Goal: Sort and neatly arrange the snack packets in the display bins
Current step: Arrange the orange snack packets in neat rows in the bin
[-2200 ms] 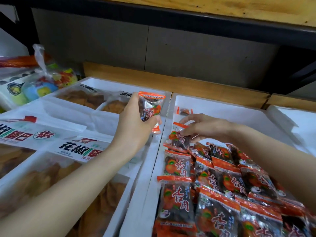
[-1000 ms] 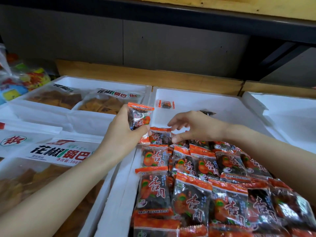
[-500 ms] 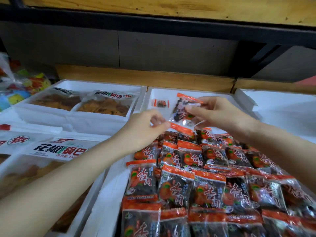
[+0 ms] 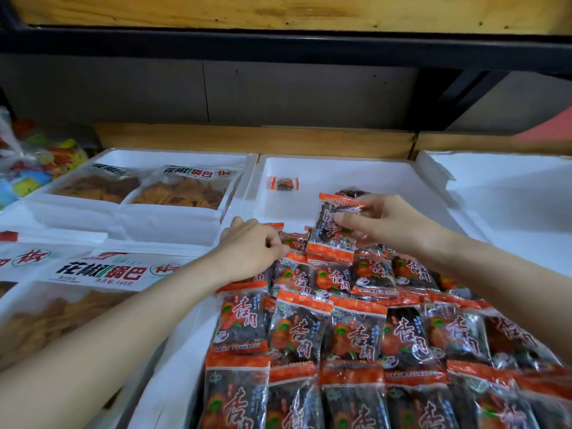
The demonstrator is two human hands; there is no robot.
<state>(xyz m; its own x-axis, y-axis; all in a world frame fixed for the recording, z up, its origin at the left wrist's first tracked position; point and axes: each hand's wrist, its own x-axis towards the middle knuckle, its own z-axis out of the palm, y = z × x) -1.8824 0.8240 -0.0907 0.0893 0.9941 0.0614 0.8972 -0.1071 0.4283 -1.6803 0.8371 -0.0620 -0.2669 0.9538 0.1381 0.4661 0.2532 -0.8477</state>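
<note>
The right hand (image 4: 383, 226) pinches one orange-and-black snack packet (image 4: 332, 233), held upright just above the far end of the rows of packets (image 4: 356, 332) that fill the near part of a white bin (image 4: 340, 168). The left hand (image 4: 250, 247) rests with curled fingers on the far packets of the left row; whether it grips one cannot be told. A lone packet (image 4: 283, 183) lies apart near the bin's back wall. The neighbouring bin (image 4: 173, 156) on the left holds bags of brown crisps (image 4: 182, 191).

Snack packets (image 4: 356, 329) lie in rows across the near part of the middle bin (image 4: 340, 173); a lone packet (image 4: 283, 183) sits in its far left corner. The left bin (image 4: 173, 155) holds two rice-crust bags (image 4: 185, 190) side by side. The right bin (image 4: 510, 187) adjoins it.
</note>
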